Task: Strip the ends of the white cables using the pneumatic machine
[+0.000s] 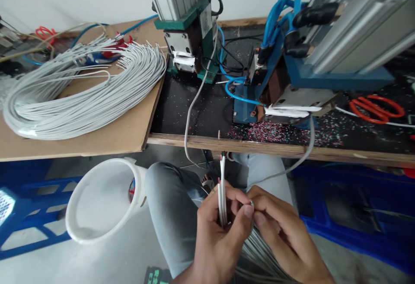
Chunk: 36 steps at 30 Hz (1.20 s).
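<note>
My left hand [218,236] is closed around a few white cables [222,195], which stand upright out of the fist. Small red and dark wire ends show at their tips. Thumb and forefinger of that hand meet my right hand [282,228] at a tiny cable end [251,204] with a bit of green showing. The fingers of my right hand are pinched together at the same spot, and most of that cable is hidden by the hands. Beneath both hands, a bundle of grey-white cables [264,253] lies across my lap.
A large coil of white cable [87,98] rests on cardboard [142,135] at left. Two pneumatic presses, one green [207,37] and one blue [337,76], stand on the bench. Coloured scraps [269,132] lie before the blue one. Below left is a white bucket [73,208].
</note>
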Tool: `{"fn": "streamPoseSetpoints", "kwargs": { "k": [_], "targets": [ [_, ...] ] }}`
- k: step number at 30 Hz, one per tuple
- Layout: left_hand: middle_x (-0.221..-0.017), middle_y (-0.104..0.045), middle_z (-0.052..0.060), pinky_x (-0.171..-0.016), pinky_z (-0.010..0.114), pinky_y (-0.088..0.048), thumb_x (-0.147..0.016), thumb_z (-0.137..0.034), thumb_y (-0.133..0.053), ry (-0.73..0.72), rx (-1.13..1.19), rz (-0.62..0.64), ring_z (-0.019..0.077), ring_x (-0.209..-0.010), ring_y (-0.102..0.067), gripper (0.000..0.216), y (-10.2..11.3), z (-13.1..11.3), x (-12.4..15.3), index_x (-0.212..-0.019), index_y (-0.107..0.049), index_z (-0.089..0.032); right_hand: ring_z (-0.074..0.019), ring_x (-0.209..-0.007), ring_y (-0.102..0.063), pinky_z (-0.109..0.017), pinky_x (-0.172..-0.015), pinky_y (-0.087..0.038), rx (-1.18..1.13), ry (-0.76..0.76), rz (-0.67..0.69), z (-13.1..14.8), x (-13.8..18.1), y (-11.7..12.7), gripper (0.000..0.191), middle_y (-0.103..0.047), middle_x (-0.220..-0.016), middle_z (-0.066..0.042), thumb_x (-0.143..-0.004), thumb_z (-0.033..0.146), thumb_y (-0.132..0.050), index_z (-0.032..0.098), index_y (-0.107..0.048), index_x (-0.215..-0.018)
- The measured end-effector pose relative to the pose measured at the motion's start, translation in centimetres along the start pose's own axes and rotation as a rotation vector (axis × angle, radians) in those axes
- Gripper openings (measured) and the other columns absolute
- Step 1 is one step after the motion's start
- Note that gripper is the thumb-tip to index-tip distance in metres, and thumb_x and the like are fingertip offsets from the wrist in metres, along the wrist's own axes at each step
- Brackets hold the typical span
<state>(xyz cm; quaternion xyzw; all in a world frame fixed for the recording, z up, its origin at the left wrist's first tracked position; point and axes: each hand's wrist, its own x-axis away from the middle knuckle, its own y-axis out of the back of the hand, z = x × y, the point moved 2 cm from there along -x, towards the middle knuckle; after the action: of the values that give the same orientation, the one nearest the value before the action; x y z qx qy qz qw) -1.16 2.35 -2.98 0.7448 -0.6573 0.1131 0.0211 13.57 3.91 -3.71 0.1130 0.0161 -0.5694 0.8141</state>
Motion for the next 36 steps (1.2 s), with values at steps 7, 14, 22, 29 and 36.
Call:
{"fn": "streamPoseSetpoints", "kwargs": {
  "k": [7, 14, 22, 29, 36],
  "targets": [
    [-0.074, -0.056, -0.003, -0.062, 0.031, -0.041, -0.093, -0.051, -0.081, 0.005, 0.027, 0.036, 0.017, -0.065, -0.049, 0.027, 0.1, -0.9, -0.2, -0.09, -0.081, -0.024, -0.0184, -0.073, -0.067, -0.03, -0.066, -0.056, -0.024, -0.027, 0.037, 0.1, 0.0, 0.0, 0.015, -0.066, -0.085, 0.001, -0.106, 0.034, -0.053, 0.031, -0.064, -0.095],
    [-0.068, -0.054, -0.005, -0.052, 0.024, -0.037, -0.093, -0.041, -0.084, 0.072, 0.225, 0.093, 0.0101, -0.055, -0.043, 0.026, -0.2, -1.0, -0.6, -0.079, -0.079, -0.019, -0.0163, -0.074, -0.065, -0.029, -0.067, -0.053, -0.035, -0.055, 0.063, -0.2, 0.3, -0.1, 0.018, -0.063, -0.084, 0.003, -0.108, 0.032, -0.05, 0.031, -0.062, -0.094],
    [-0.052, -0.033, -0.012, -0.04, 0.019, -0.018, -0.097, -0.046, -0.078, 0.139, 0.415, -0.02, 0.0055, -0.044, -0.016, 0.03, 0.8, 0.2, -1.8, -0.081, -0.073, -0.021, -0.0181, -0.073, -0.066, -0.032, -0.069, -0.052, -0.255, -0.16, 0.053, -1.6, 2.1, -0.8, 0.025, -0.065, -0.08, 0.002, -0.108, 0.039, -0.051, 0.031, -0.062, -0.087],
    [-0.059, -0.069, -0.001, -0.038, 0.021, -0.05, -0.091, -0.048, -0.085, 0.278, 0.384, 0.261, 0.0122, -0.038, -0.059, 0.022, -0.1, 0.0, -0.7, -0.092, -0.078, -0.027, -0.0186, -0.067, -0.066, -0.031, -0.06, -0.056, -0.677, -0.278, 0.04, -3.1, 2.7, -1.7, 0.028, -0.069, -0.076, 0.0, -0.106, 0.047, -0.055, 0.032, -0.071, -0.089],
    [-0.06, -0.068, -0.002, -0.038, 0.021, -0.055, -0.091, -0.044, -0.085, 0.273, 0.398, 0.251, 0.0126, -0.038, -0.064, 0.016, 0.2, 0.5, -0.6, -0.089, -0.08, -0.029, -0.0152, -0.06, -0.064, -0.027, -0.054, -0.057, -0.73, -0.289, 0.044, -3.0, 2.7, -2.1, 0.028, -0.062, -0.077, 0.003, -0.107, 0.046, -0.055, 0.031, -0.069, -0.09]
  ]
}}
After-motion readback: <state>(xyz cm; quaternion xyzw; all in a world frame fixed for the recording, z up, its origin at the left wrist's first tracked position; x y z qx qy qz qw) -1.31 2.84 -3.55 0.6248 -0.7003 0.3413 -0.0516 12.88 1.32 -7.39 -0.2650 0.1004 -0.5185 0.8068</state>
